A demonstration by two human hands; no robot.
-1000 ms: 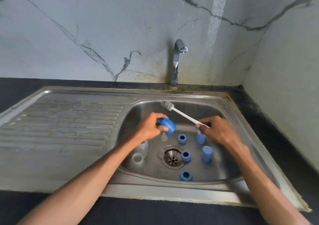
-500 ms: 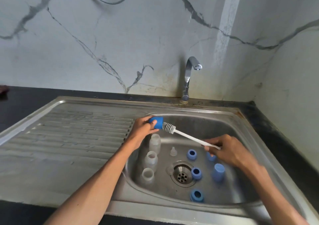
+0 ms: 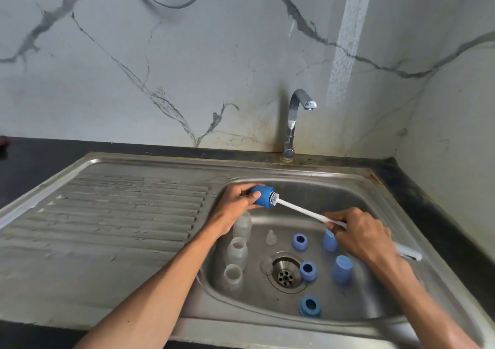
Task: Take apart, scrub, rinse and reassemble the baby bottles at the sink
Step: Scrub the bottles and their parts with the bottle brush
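My left hand (image 3: 235,206) grips a blue bottle cap (image 3: 263,196) on its side at the basin's back left rim. My right hand (image 3: 359,234) holds the white brush (image 3: 300,210) by its handle, and the bristle head sits in the cap's open mouth. In the steel sink basin (image 3: 356,204) stand three clear bottle bodies (image 3: 237,252) at the left. A clear teat (image 3: 270,237) stands near the drain (image 3: 285,272). Three blue rings (image 3: 308,271) and two more blue caps (image 3: 342,268) lie at the right.
A chrome tap (image 3: 293,123) rises behind the basin, with no water running. The ribbed drainboard (image 3: 112,222) stretches to the left. A dark counter (image 3: 428,204) and marble walls enclose the sink at the back and right.
My left hand carried the blue cap up and left to the basin's rim. The brush head, first raised behind the cap, now sits in its mouth. The view shifted.
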